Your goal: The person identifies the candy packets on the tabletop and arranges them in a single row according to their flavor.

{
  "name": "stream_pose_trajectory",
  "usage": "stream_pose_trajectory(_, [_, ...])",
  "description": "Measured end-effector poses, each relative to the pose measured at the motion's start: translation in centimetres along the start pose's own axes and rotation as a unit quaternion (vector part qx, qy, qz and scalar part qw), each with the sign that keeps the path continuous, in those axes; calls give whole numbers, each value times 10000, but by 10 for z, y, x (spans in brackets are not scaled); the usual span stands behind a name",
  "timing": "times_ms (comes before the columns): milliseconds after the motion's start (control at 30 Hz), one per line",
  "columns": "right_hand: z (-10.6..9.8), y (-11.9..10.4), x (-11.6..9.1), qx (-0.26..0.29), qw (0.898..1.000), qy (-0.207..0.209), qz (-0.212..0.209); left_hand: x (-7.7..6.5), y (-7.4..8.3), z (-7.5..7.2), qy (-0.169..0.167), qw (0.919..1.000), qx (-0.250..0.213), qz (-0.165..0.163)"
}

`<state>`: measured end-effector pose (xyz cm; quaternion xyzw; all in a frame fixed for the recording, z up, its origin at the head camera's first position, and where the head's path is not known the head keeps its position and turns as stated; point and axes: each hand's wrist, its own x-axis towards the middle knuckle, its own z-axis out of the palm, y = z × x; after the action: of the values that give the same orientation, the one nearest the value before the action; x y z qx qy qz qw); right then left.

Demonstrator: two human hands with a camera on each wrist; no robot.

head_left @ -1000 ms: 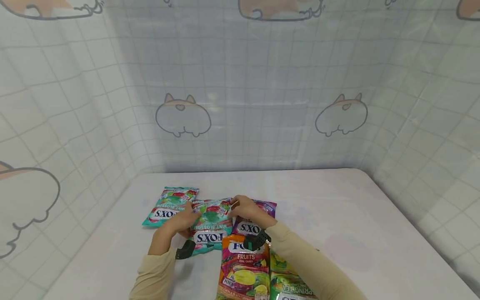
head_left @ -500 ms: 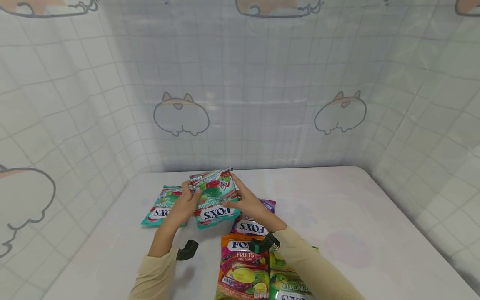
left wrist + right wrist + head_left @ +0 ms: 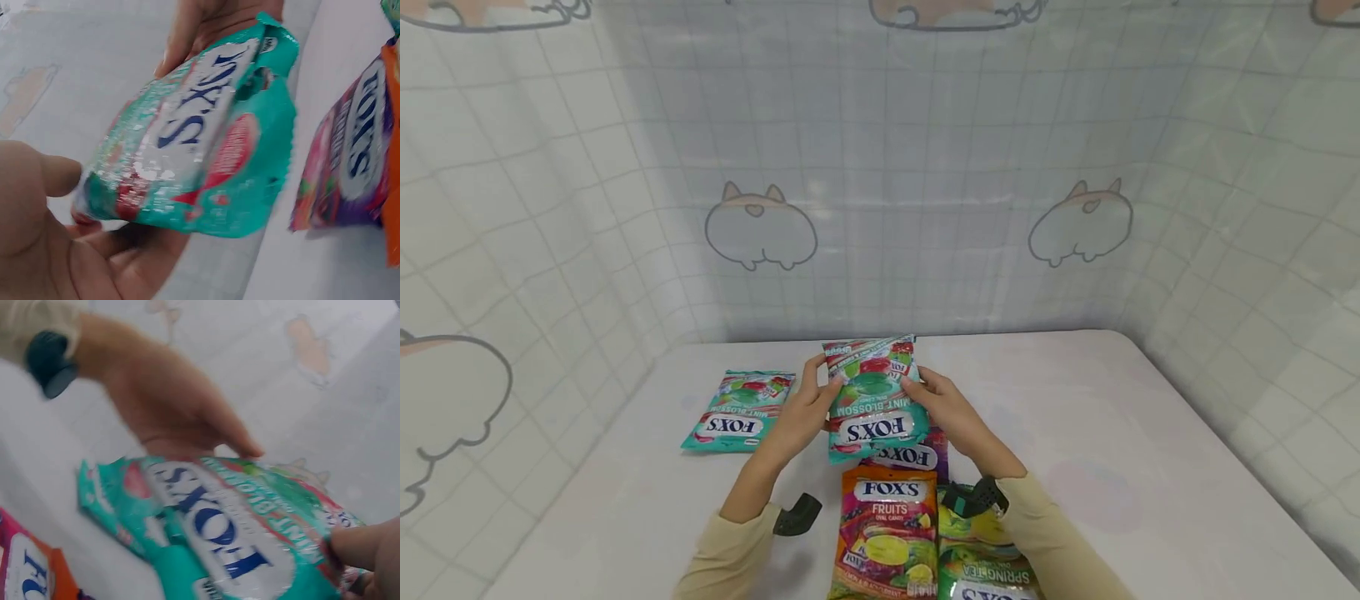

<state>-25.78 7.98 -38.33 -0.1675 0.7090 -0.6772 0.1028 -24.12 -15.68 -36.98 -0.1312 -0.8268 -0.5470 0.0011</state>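
A teal Fox's Mint Blossom candy bag [image 3: 874, 398] is held up off the table between both hands, its lettering upside down in the head view. My left hand [image 3: 805, 408] grips its left edge, thumb on the front and fingers behind. On the opposite edge my right hand [image 3: 951, 408] pinches it the same way, thumb on the printed face. In the left wrist view the lifted candy bag [image 3: 200, 137] is tilted. Beneath it, partly hidden, lies a purple Fox's candy bag [image 3: 917, 457].
A second teal Mint Blossom bag [image 3: 741, 412] lies at the left on the white table [image 3: 1075, 417]. An orange-and-red Fox's Fruits bag [image 3: 889, 533] lies in front, beside a green Spring Tea bag [image 3: 981, 567] partly under the right forearm. A tiled-print curtain [image 3: 917, 250] rises behind the table.
Both hands have lifted the teal bag off the table and carried it to the right, over the purple bag. The other bags stay in place.
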Motion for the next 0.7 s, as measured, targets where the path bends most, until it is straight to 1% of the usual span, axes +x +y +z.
stream_pose_trajectory(100, [-13,-1,-2,440,9983,-345,167,1,-1,5,-214,9994,-252,98])
stream_pose_trajectory(200, [-26,-5,-3,741,9946,-683,232,1,0,7,-583,9960,-652,187])
stream_pose_trajectory(333, [-40,-11,-6,862,9914,-943,270,1,1,7,-1007,9891,-1003,396])
stream_pose_trajectory(433, [-44,-13,-6,939,9889,-1107,314,1,3,6,-1136,9869,-1011,543])
stream_pose_trajectory(500, [-45,-14,-5,999,9871,-1201,348,1,3,6,-1154,9872,-929,588])
stream_pose_trajectory(600, [-46,-14,-4,1046,9851,-1322,349,1,2,6,-1156,9885,-796,557])
stream_pose_trajectory(700, [-47,-12,-1,1036,9840,-1395,385,2,1,5,-1136,9895,-772,440])
